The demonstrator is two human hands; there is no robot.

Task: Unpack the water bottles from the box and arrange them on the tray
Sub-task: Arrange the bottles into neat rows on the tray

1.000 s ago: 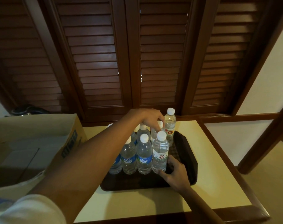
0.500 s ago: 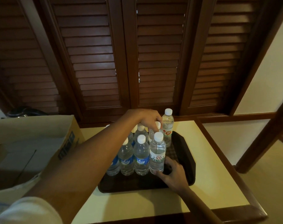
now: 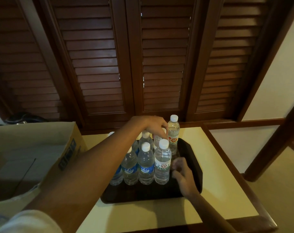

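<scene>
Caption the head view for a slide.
Left hand reaches over water bottles standing on a dark tray.

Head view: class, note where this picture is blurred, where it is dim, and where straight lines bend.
Head view: the right hand is smeared by motion blur; the left hand and the bottles are sharper; the louvred shutters fall into shadow at upper left; the wide-angle lens splays the shutter frames outward.

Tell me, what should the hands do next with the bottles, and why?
Probably let the left hand set down the back bottle whose top it grips, snug beside the orange-label bottle. The others already stand in rows on the tray; the right hand holds nothing.
</scene>
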